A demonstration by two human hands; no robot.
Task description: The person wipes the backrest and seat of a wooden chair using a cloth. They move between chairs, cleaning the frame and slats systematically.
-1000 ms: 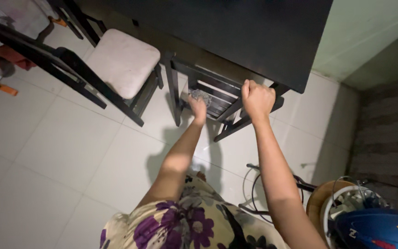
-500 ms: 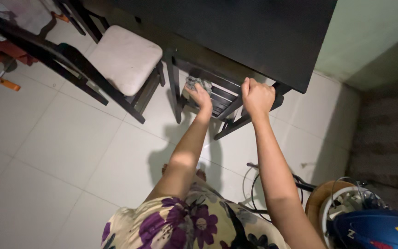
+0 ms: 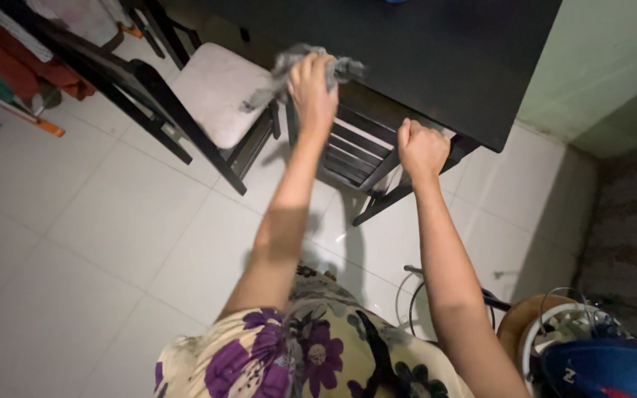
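At the far left, red cloth (image 3: 35, 63) hangs by the edge of the view, with an orange-tipped stick (image 3: 27, 116) slanting over the pale floor tiles (image 3: 105, 243) below it. Next comes a dark-framed chair with a whitish cushion (image 3: 211, 92), standing on the tiles with its seat near the dark surface (image 3: 436, 51). The left hand (image 3: 312, 88) is raised just beside that cushion, at the near edge of the surface; its fingers (image 3: 311, 65) are clenched around a grey rag (image 3: 296, 63), which bunches out on both sides of the fist, one tail trailing down over the cushion and the other poking toward the surface edge. Below and to the right of that hand, a second dark chair with a slatted back (image 3: 355, 151) is tucked partly under the surface, tilted in the view. The right hand (image 3: 422, 147) sits on the top of this chair's back, its fingers (image 3: 416, 136) closed into a fist that grasps the frame there. Both forearms reach up from a flowered garment with purple blooms (image 3: 296, 354) at the bottom of the view. Right of the arm, thin cables (image 3: 414, 295) loop over the tiles, and in the bottom right corner a blue helmet (image 3: 606, 372) lies next to a round white rim (image 3: 554, 324). A pale green wall (image 3: 613, 51) fills the upper right.
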